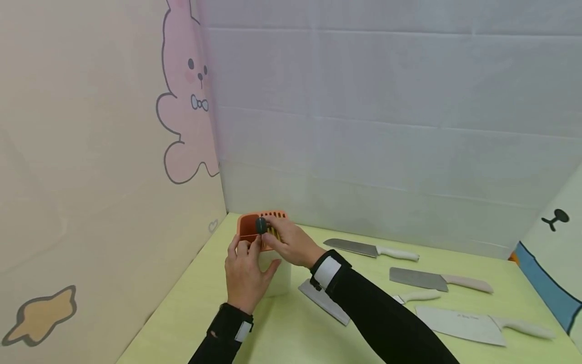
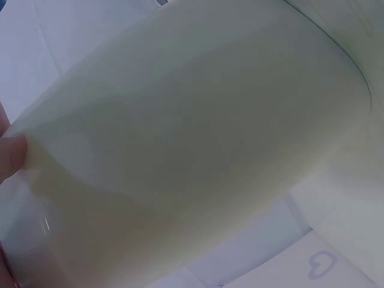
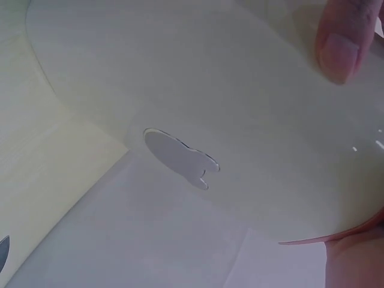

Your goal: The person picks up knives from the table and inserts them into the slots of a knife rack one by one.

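A cream knife holder [image 1: 278,275] with an orange slotted top stands near the table's back left corner. My left hand [image 1: 247,278] grips it, fingers at the rim and thumb along the side. Between thumb and fingers, my right hand [image 1: 291,241] pinches a dark rounded piece [image 1: 261,225] over the orange top; its lower part is hidden, so its kind is unclear. In the left wrist view the holder's smooth wall [image 2: 192,132] fills most of the frame. The right wrist view shows a rabbit-shaped window [image 3: 180,157] in that wall.
To the right lie a chef's knife [image 1: 354,246], a cleaver with a pale pinkish handle [image 1: 418,278] and a broad white cleaver [image 1: 464,323]. A grey blade [image 1: 324,302] and a small white handle [image 1: 420,295] lie partly behind my right sleeve. Walls border the table's left and back.
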{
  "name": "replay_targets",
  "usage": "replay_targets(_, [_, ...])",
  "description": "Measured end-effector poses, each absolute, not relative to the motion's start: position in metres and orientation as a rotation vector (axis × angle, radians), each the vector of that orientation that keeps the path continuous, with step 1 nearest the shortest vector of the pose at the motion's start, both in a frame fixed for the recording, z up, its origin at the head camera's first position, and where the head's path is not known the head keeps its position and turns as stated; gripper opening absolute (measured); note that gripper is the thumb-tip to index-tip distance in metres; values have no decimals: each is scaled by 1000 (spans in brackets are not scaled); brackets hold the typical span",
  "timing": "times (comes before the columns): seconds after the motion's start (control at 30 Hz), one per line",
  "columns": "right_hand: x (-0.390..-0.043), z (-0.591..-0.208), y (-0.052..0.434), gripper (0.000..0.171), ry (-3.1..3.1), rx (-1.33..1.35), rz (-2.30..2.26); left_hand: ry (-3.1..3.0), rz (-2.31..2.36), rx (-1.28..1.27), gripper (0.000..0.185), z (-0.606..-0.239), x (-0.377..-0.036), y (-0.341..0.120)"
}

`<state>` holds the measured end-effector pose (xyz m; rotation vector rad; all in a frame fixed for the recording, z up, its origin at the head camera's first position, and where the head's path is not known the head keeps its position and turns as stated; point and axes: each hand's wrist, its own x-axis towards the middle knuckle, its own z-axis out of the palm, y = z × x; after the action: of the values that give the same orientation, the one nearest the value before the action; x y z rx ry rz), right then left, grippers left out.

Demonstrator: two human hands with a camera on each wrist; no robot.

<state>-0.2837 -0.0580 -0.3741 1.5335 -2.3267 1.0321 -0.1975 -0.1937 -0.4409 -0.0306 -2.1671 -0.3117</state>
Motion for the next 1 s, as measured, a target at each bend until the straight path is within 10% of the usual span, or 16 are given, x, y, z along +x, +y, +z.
replay_targets(1.0, [-272,-390,58,37,-2125,1188,1546,-2223,-268,-34,71,-442,-203,-203])
